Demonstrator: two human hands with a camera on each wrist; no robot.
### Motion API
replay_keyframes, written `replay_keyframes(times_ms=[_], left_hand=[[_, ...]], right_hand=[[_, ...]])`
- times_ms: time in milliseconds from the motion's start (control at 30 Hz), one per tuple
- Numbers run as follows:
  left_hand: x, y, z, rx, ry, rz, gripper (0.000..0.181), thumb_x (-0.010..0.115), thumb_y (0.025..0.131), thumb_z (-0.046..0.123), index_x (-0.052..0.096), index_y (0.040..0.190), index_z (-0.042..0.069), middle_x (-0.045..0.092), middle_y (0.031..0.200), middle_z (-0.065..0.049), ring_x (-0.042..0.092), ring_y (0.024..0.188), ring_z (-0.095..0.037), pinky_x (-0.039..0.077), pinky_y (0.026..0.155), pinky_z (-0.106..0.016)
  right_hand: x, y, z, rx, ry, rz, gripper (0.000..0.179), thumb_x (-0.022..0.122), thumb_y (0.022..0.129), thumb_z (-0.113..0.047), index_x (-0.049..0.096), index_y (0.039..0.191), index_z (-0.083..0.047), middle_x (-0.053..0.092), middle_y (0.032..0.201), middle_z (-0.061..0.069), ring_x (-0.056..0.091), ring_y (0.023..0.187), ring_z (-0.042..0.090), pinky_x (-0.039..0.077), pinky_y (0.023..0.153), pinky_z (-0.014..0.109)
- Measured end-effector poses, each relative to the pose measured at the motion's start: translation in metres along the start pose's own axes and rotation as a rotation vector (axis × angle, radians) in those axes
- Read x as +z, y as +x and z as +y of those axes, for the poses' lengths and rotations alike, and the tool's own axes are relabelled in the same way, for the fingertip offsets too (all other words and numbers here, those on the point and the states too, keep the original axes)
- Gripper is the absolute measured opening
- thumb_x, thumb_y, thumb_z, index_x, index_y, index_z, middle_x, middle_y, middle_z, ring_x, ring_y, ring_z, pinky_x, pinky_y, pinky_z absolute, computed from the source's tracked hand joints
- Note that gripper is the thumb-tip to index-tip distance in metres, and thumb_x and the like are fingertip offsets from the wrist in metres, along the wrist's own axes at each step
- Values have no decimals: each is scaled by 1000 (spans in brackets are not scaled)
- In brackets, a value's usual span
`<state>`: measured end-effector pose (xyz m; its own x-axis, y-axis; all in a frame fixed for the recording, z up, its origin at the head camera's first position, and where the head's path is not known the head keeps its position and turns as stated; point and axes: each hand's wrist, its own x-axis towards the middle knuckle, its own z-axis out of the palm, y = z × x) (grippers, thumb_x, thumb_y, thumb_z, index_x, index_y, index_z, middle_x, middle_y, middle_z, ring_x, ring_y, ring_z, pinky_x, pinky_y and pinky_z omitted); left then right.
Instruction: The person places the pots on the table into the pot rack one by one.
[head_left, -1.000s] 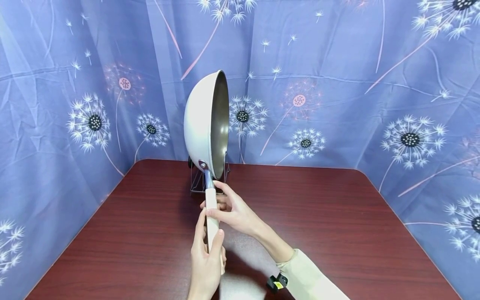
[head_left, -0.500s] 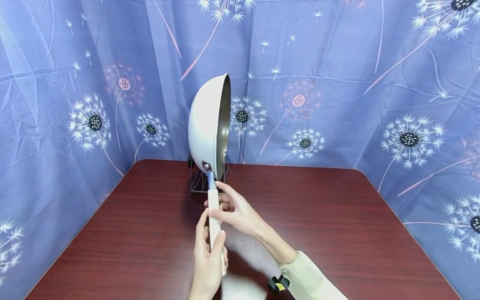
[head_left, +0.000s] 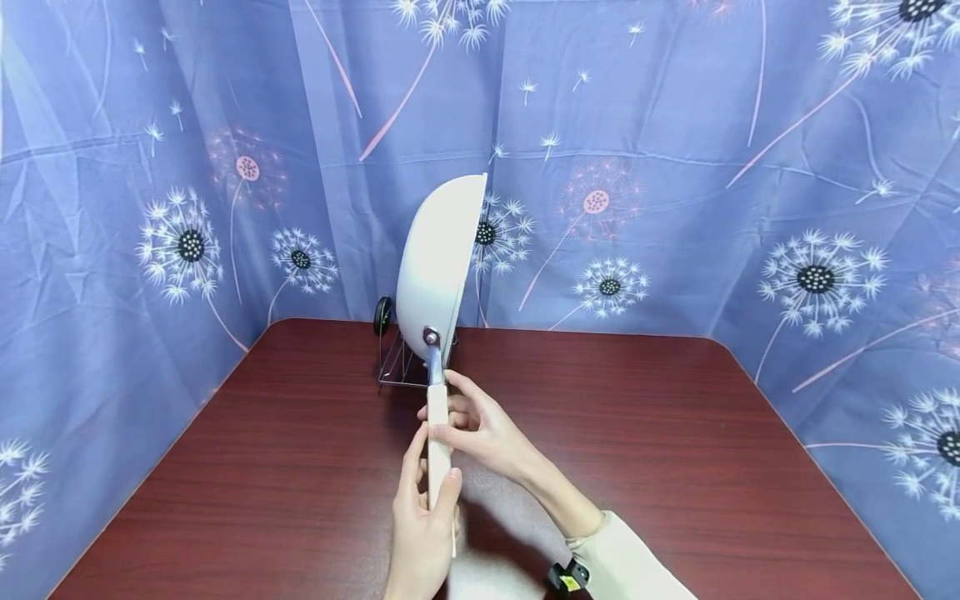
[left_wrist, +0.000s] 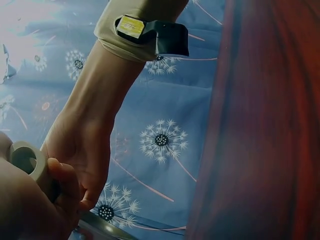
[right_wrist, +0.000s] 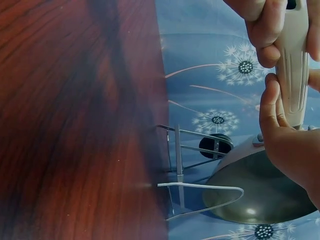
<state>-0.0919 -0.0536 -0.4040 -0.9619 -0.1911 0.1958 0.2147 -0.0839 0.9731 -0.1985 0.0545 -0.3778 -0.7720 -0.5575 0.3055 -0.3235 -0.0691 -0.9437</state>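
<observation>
A white wok (head_left: 438, 258) with a dark inside stands on edge in the head view, its top leaning right and its open side facing right. Both hands grip its cream handle (right_wrist: 294, 65). My left hand (head_left: 422, 529) is wrapped around the lower end, fingers on one side and thumb on the other. Nearer the bowl, my right hand (head_left: 483, 429) pinches the handle between thumb and fingers. Behind the bowl is a wire rack (head_left: 397, 382), partly hidden by it. In the right wrist view the bowl's dark inside (right_wrist: 260, 190) overlaps the rack's wires.
A round black piece (head_left: 383, 316) sits at the rack's left side. The dark red wooden table (head_left: 615, 417) extends around, with blue dandelion-print curtains (head_left: 645, 100) along its back and sides. A black wrist device (head_left: 567, 577) is on the right sleeve.
The wok has shifted right and lower, and its top has tipped further right, so its dark inside has turned out of the head view. Both hands moved slightly right with the handle.
</observation>
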Motion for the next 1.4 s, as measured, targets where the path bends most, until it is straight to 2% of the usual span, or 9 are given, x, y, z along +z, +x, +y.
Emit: replay_keyframes(times_ms=[200,500,667,967,1200,1400], left_hand=[[0,0,-2,-10,33,-1,66,59,97,4,34,154,25,45,99,-8,43,47,-3,41,41,-20],[-1,1,-4,-92,11,-43,71,60,97,5,28,156,26,45,101,-10,45,52,-5,42,43,-19],[1,2,-5,-104,3,-39,71,60,96,4,28,156,25,45,100,-9,46,52,-6,43,44,-20],[5,1,-11,-111,9,-30,72,60,96,3,27,156,27,45,97,-9,45,51,-5,44,44,-21],[9,3,-13,-137,-9,-68,72,58,98,9,23,156,30,43,99,-9,44,52,-6,43,43,-21],[12,2,-13,-174,-14,-107,73,56,100,12,16,157,32,40,99,-8,44,53,-7,42,43,-21]], right_hand=[[-1,-2,4,9,32,-10,63,65,93,-5,33,148,-4,65,118,28,69,91,13,56,80,24],[-2,-3,9,54,7,-23,68,64,95,-8,28,152,-4,63,121,32,69,94,14,55,83,23],[-4,-3,12,65,35,-33,65,62,96,-8,28,150,0,64,119,30,69,96,17,56,86,24],[-6,-6,10,100,40,-24,67,62,96,-6,26,152,0,63,121,34,69,95,10,56,85,23],[-11,-8,12,145,31,-20,72,62,96,-9,21,154,0,59,125,37,68,98,9,55,86,23],[-13,-10,12,148,24,-23,69,60,97,-10,23,154,0,62,124,32,67,99,10,57,85,26]])
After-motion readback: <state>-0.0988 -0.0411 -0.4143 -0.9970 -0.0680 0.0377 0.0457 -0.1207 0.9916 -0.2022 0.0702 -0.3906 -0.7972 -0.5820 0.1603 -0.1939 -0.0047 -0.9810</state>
